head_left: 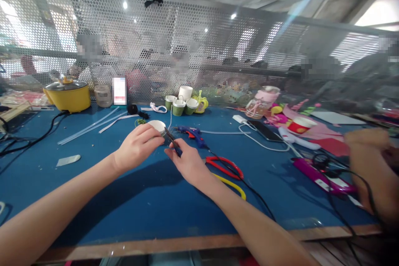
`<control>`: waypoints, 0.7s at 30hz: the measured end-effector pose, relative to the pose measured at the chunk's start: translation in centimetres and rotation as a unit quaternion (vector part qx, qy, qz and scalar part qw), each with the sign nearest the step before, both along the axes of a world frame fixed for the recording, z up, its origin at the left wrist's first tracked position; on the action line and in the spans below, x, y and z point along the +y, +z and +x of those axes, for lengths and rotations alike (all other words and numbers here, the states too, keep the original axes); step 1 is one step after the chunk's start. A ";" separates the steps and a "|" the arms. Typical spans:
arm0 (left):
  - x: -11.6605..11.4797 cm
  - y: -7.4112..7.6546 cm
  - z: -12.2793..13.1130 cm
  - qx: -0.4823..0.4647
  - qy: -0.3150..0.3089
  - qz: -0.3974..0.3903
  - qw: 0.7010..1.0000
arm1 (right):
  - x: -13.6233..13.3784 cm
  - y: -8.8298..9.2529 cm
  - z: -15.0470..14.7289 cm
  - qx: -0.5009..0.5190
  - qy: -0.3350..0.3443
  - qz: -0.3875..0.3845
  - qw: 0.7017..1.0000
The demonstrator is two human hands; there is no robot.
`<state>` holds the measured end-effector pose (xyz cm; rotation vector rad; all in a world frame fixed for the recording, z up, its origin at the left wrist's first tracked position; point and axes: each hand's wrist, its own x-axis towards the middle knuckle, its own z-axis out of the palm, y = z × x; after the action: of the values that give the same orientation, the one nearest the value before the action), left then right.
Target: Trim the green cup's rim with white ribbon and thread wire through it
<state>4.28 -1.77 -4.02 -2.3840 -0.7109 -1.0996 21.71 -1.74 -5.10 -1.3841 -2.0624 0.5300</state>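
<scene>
Small round white paper-like cup [158, 125]: it sits in the grip of the left hand [139, 145], whose fingers are curled over its near side and rim. The right hand [190, 162] is closed around a slim tool with a dark-blue handle and dark tip [173, 142], pointed at the cup's right side; whether the tip touches it, I cannot tell. Both hands are above a blue-topped table [193, 216].

Just right of the right hand's grip lies a blue glue gun with an orange-red trigger [195, 134], its black cord trailing down past the right forearm. Below it, beside that forearm, are a red looped handle [240, 173] and a curved yellow handle [234, 183], both partly hidden. Just beyond the left hand is a tangle of thin green strands [141, 121].

Farther beyond the grip stand small green-and-white cups [178, 108] in a cluster, with a yellow-green knobbly object [202, 103] touching or close to their right side. Well to the left of the grip, at the back, is a yellow electric pot with a glass lid [70, 97]. Farthest off rises a grey perforated metal screen [212, 50].
</scene>
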 end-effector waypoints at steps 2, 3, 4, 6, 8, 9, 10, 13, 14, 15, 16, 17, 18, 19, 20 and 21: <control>-0.1 -0.2 0.4 -0.071 -0.008 -0.046 0.996 | 0.0 -0.1 0.0 0.001 -0.002 -0.004 1.000; -0.2 -0.2 0.7 -0.136 -0.007 -0.095 0.986 | 0.0 -0.1 0.0 0.000 -0.003 -0.003 1.000; -0.3 -0.3 1.0 -0.216 -0.007 -0.166 0.962 | 0.1 -0.2 0.0 0.002 -0.002 0.000 1.000; -0.4 -0.6 1.7 -0.393 -0.032 -0.357 0.847 | 0.1 -0.2 0.0 0.007 0.002 0.007 1.000; -0.4 -0.7 2.2 -0.515 -0.088 -0.532 0.667 | 0.1 -0.2 0.0 0.013 0.004 0.009 1.000; -0.3 -0.8 2.3 -0.543 -0.117 -0.589 0.588 | 0.1 -0.2 0.0 0.014 0.003 0.008 1.000; -0.3 -0.8 2.3 -0.553 -0.138 -0.624 0.534 | 0.1 -0.1 0.0 0.013 0.001 0.006 1.000; -0.2 -0.5 1.8 -0.516 -0.129 -0.623 0.574 | 0.1 0.0 0.0 0.009 0.003 0.004 1.000; -0.3 -0.3 1.6 -0.481 -0.102 -0.581 0.649 | 0.1 0.1 0.1 0.005 0.003 0.004 1.000; -0.3 -0.2 1.3 -0.432 -0.068 -0.512 0.739 | 0.1 0.1 0.1 0.001 0.001 0.003 1.000; -0.4 0.0 1.0 -0.367 -0.031 -0.419 0.830 | 0.1 0.1 0.2 -0.004 -0.004 0.003 1.000; -0.4 0.0 0.8 -0.289 0.004 -0.315 0.904 | 0.1 0.1 0.2 -0.007 -0.009 0.002 1.000; -0.4 0.0 0.6 -0.209 0.035 -0.214 0.954 | 0.2 0.1 0.2 -0.009 -0.014 0.002 1.000; -0.4 0.0 0.6 -0.136 0.057 -0.131 0.980 | 0.2 0.1 0.2 -0.010 -0.016 0.003 1.000; -0.4 -0.1 0.5 -0.078 0.070 -0.069 0.992 | 0.2 0.1 0.2 -0.011 -0.017 0.004 1.000; -0.3 -0.2 0.6 -0.040 0.076 -0.027 0.996 | 0.2 0.0 0.1 -0.012 -0.016 0.006 1.000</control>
<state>4.83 -2.11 -4.20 -2.2972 -0.9447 -1.1298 21.86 -1.54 -5.05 -1.4202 -2.0561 0.4905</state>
